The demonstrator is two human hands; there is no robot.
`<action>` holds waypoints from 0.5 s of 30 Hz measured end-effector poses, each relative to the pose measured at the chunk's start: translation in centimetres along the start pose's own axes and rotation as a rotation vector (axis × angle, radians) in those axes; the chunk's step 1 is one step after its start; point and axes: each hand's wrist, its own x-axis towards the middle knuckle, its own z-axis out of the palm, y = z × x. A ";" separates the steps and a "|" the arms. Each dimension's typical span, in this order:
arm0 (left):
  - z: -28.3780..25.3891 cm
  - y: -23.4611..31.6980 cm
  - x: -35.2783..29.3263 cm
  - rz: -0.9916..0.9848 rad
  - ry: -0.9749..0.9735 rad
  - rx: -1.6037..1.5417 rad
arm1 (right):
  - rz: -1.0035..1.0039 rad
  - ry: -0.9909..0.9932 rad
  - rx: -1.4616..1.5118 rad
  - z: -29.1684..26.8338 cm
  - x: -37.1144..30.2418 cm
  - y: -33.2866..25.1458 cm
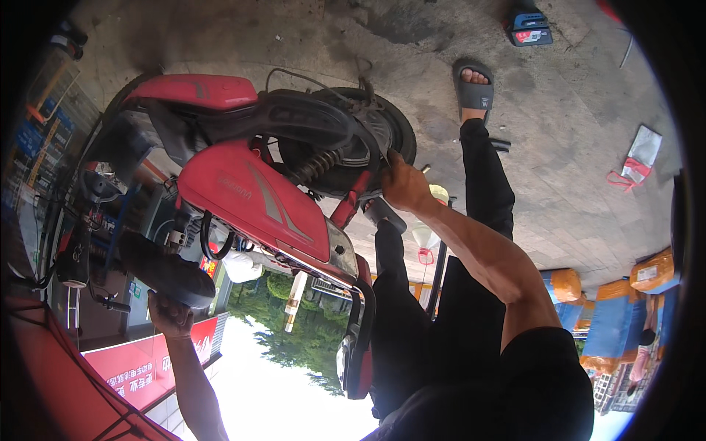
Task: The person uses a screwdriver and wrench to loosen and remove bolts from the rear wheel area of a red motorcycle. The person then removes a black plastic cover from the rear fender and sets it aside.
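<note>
A red and black electric scooter stands across the middle left, its rear wheel and coil spring exposed. My right hand is closed in a fist beside that wheel, near the end of the red swingarm. A small tan tip shows next to the fist; what the fingers grip is mostly hidden. At the lower left, my left hand is closed on the edge of the scooter's dark seat, its fingers partly out of sight. A thin black cable loops above the wheel.
A blue and black cordless tool lies on the stained paving. A silver and red packet is at the right, near several orange and blue wrapped bundles. My sandalled foot stands beside the wheel. A pale funnel-shaped container is near my legs.
</note>
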 end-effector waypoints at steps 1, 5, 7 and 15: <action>-0.1 0.0 0.0 -0.003 0.027 0.022 | 0.041 -0.020 -0.018 0.1 -0.2 -0.4; -0.2 0.0 0.3 -0.022 0.033 0.034 | 0.005 -0.015 -0.053 -0.3 0.1 -1.0; -0.2 0.0 0.5 -0.031 -0.021 0.039 | 0.014 -0.030 -0.106 -0.6 0.2 -1.3; 0.5 -0.2 0.4 -0.035 0.170 0.046 | 0.063 0.014 -0.147 -2.8 -3.4 2.7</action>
